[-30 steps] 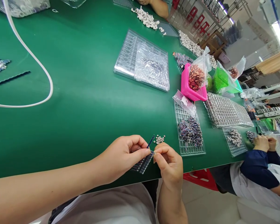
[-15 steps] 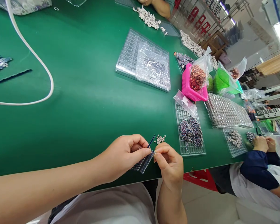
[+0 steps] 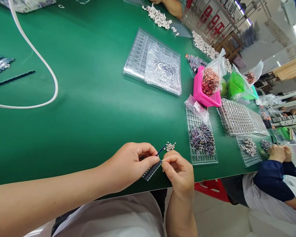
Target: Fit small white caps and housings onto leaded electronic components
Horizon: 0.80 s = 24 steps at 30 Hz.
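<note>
- Clamped with the left fingers: the dark strips, thumb on top, just over the near edge of the green surface.
- Jutting up beyond the left hand: a blue strip.
- Brought together at the tips, right by the end of the dark strips: thumb and forefinger of the right hand; too small to tell what, if anything, is pinched between.
- Just beyond the right hand, in a loose pile on the surface: small pale beads.
- To the right of the beads: a clear tray with wired parts heaped on it.
- Behind that tray: a pink basket, with a bag of red parts in it.
- Farther back, near the middle: stacked trays under a clear bag.
- Far left: loose strips and a curved white cable.
- At right: a co-worker's hands, close together.
</note>
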### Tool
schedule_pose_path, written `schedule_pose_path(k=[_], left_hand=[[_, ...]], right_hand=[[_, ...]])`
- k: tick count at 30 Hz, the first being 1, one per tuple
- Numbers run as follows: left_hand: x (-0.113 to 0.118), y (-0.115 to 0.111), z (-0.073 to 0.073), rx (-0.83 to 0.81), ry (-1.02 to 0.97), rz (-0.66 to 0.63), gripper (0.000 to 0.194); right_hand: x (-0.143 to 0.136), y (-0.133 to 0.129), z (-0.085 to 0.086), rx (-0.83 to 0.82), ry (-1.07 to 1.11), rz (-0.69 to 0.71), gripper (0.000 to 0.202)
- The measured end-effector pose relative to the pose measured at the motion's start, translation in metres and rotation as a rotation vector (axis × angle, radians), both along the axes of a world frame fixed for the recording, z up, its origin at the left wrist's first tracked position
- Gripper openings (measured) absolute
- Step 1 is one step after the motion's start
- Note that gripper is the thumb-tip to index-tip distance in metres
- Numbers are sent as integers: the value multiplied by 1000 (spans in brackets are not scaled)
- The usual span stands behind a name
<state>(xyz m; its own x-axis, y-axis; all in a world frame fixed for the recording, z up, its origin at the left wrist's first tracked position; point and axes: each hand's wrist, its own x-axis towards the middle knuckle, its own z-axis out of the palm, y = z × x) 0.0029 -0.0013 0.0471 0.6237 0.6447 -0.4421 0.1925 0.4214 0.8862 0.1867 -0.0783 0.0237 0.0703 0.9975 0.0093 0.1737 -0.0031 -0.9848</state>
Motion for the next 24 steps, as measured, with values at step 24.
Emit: schedule_pose_path(k=[24], left_hand=[[1,0,-1,-160,-10,5,24]], right_hand=[[6,5,0,-178,211,91,3]])
